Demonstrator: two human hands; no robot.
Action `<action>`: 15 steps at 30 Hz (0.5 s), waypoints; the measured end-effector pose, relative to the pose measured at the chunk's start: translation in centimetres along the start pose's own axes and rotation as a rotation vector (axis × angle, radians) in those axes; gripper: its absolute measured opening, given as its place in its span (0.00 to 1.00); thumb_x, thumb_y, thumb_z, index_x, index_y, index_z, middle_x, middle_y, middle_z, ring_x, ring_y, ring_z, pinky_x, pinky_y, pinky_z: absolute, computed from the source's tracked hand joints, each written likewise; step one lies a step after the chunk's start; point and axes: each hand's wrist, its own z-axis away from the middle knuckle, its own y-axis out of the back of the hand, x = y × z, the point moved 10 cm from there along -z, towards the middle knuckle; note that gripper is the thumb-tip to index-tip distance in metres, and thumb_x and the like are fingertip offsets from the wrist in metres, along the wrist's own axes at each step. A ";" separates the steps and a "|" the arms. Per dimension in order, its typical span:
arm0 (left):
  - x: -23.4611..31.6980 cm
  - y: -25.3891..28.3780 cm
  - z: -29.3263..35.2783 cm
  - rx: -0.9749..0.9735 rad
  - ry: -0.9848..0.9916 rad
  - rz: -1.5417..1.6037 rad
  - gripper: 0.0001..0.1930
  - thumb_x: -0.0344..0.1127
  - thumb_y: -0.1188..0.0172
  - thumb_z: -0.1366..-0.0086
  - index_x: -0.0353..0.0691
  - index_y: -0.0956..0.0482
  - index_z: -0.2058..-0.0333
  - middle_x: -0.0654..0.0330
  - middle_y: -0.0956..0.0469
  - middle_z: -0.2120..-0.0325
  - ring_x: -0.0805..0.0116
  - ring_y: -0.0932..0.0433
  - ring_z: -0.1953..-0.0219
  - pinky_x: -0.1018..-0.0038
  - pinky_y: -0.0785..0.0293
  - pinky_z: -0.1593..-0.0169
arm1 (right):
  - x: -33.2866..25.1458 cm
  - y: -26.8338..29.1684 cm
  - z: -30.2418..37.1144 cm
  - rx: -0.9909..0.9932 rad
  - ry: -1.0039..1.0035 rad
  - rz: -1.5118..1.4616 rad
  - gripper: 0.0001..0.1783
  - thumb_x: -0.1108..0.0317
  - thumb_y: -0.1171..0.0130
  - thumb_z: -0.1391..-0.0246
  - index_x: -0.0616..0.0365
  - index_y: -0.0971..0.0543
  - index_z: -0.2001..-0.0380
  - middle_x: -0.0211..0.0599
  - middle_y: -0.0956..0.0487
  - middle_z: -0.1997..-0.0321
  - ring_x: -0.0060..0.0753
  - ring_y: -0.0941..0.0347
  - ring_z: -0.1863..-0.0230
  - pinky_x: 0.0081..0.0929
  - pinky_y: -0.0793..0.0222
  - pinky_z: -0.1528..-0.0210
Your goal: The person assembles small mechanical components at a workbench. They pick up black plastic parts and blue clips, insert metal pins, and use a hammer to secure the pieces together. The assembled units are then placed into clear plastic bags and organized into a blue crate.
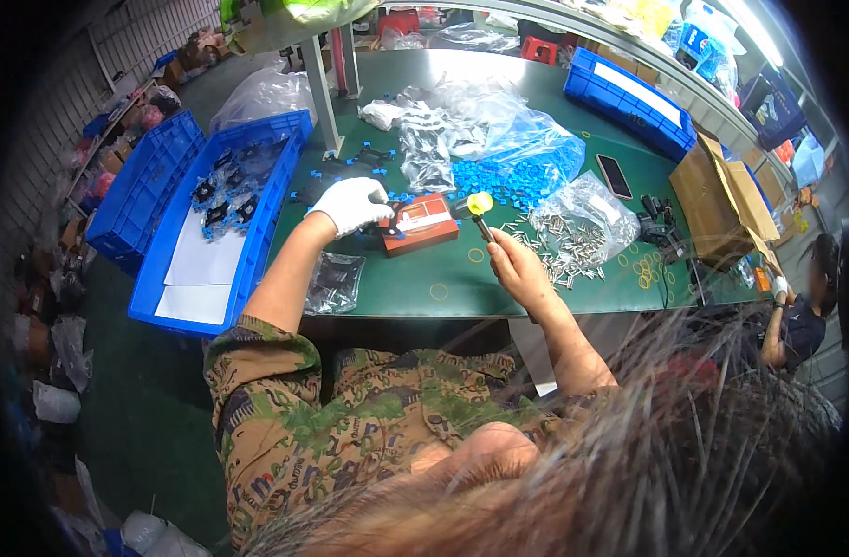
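Observation:
My left hand (pixel 350 206), in a white glove, is closed on a small black part with blue ends (pixel 396 220). It holds this part at the left side of a reddish-brown block (pixel 422 226) on the green table. Just right of the block, my bare right hand (pixel 520 269) grips the handle of a mallet (pixel 471 205) with a yellow face and a dark head. The mallet head is raised near the block's right end. Behind my left hand lie several black-and-blue assemblies (pixel 373 156). A clear bag of dark parts (pixel 334 282) rests at the table's front edge.
A pile of small blue pieces (pixel 499 186) and a bag spilling silver pins (pixel 573 239) lie right of centre. Beyond are a phone (pixel 615 176), an opened cardboard box (pixel 721 204) and another person (pixel 800 316). A blue crate (pixel 146 288) stands left, near a metal post (pixel 320 97).

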 end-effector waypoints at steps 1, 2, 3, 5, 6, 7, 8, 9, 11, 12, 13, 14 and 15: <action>0.7 0.0 0.5 0.004 -0.095 -0.145 0.18 0.50 0.33 0.42 0.40 0.16 0.66 0.51 0.17 0.68 0.54 0.18 0.64 0.63 0.24 0.56 | 0.1 -0.1 0.0 0.005 0.013 0.005 0.18 0.62 0.50 0.29 0.59 0.26 0.42 0.27 0.28 0.77 0.19 0.32 0.76 0.24 0.33 0.71; 1.1 -0.3 0.6 -0.035 -0.111 -0.291 0.17 0.50 0.33 0.42 0.41 0.15 0.66 0.51 0.17 0.69 0.53 0.18 0.64 0.62 0.24 0.56 | 0.3 -0.1 0.0 0.012 0.026 0.003 0.18 0.62 0.50 0.29 0.59 0.26 0.42 0.26 0.28 0.77 0.19 0.32 0.76 0.24 0.33 0.71; 1.7 -0.7 0.7 -0.074 -0.127 -0.436 0.17 0.51 0.34 0.42 0.42 0.15 0.67 0.51 0.16 0.69 0.51 0.18 0.64 0.61 0.24 0.56 | 0.4 -0.2 0.0 0.019 0.037 0.002 0.18 0.62 0.50 0.29 0.59 0.26 0.42 0.26 0.28 0.77 0.19 0.32 0.76 0.24 0.34 0.71; 2.4 -1.2 1.0 -0.049 -0.219 -0.611 0.16 0.51 0.36 0.41 0.43 0.14 0.68 0.50 0.16 0.71 0.47 0.18 0.65 0.58 0.25 0.59 | 0.6 -0.2 0.0 0.023 0.036 0.000 0.18 0.62 0.49 0.29 0.59 0.26 0.42 0.26 0.28 0.77 0.19 0.32 0.76 0.23 0.34 0.72; 2.8 -0.6 0.9 -0.012 -0.209 -0.494 0.16 0.50 0.36 0.40 0.42 0.15 0.68 0.50 0.16 0.71 0.47 0.18 0.65 0.59 0.25 0.59 | 0.5 -0.1 0.1 0.022 0.022 0.002 0.18 0.62 0.49 0.29 0.59 0.26 0.42 0.26 0.28 0.77 0.19 0.32 0.76 0.23 0.34 0.72; 3.2 0.1 0.7 0.025 -0.198 -0.377 0.16 0.50 0.36 0.40 0.41 0.15 0.68 0.50 0.17 0.72 0.47 0.18 0.66 0.60 0.25 0.59 | 0.5 0.1 0.2 0.022 0.007 0.004 0.18 0.62 0.49 0.29 0.59 0.26 0.42 0.26 0.28 0.77 0.19 0.32 0.76 0.23 0.34 0.72; 3.5 0.6 0.5 0.061 -0.187 -0.260 0.16 0.49 0.36 0.40 0.40 0.15 0.68 0.50 0.17 0.72 0.47 0.18 0.66 0.61 0.25 0.59 | 0.8 0.2 0.3 0.017 -0.027 -0.001 0.19 0.62 0.49 0.29 0.59 0.26 0.41 0.30 0.26 0.75 0.23 0.30 0.74 0.25 0.32 0.69; 2.7 1.0 0.2 0.126 -0.130 -0.089 0.16 0.47 0.37 0.38 0.39 0.17 0.66 0.49 0.17 0.71 0.49 0.18 0.65 0.62 0.25 0.59 | 1.0 0.2 0.3 0.005 -0.056 -0.010 0.19 0.62 0.48 0.30 0.59 0.26 0.41 0.34 0.25 0.73 0.26 0.28 0.72 0.28 0.30 0.66; 1.5 0.4 -0.2 0.249 -0.064 0.143 0.16 0.46 0.38 0.37 0.37 0.20 0.62 0.48 0.18 0.68 0.51 0.18 0.63 0.64 0.24 0.58 | 1.2 0.1 0.3 0.001 -0.077 -0.041 0.19 0.62 0.48 0.30 0.59 0.26 0.41 0.34 0.25 0.73 0.26 0.28 0.72 0.27 0.31 0.66; 1.8 -0.1 0.0 0.309 -0.056 0.205 0.17 0.46 0.38 0.36 0.36 0.21 0.61 0.48 0.17 0.67 0.52 0.18 0.62 0.64 0.24 0.58 | 1.2 0.1 0.2 0.008 -0.068 -0.063 0.19 0.62 0.48 0.29 0.59 0.26 0.41 0.29 0.26 0.75 0.22 0.30 0.74 0.25 0.33 0.69; 2.2 -1.2 0.3 0.211 0.042 0.295 0.17 0.49 0.40 0.35 0.40 0.19 0.60 0.47 0.17 0.63 0.46 0.19 0.59 0.62 0.24 0.54 | 1.0 0.0 0.0 0.013 -0.056 -0.085 0.19 0.62 0.49 0.29 0.59 0.26 0.41 0.25 0.28 0.77 0.17 0.33 0.76 0.22 0.35 0.72; 0.9 -3.1 -0.5 0.236 0.038 0.312 0.18 0.50 0.40 0.35 0.40 0.19 0.59 0.47 0.17 0.62 0.45 0.19 0.59 0.60 0.24 0.55 | 0.9 -0.1 -0.1 0.014 -0.051 -0.083 0.19 0.62 0.49 0.29 0.59 0.26 0.41 0.25 0.28 0.77 0.17 0.33 0.76 0.22 0.35 0.72; 1.1 -3.9 -0.6 0.252 0.012 0.297 0.18 0.50 0.40 0.35 0.40 0.19 0.59 0.46 0.17 0.63 0.44 0.19 0.59 0.58 0.24 0.55 | 0.9 -0.1 -0.2 0.020 -0.052 -0.078 0.19 0.62 0.49 0.29 0.59 0.26 0.41 0.25 0.28 0.77 0.17 0.33 0.76 0.22 0.35 0.72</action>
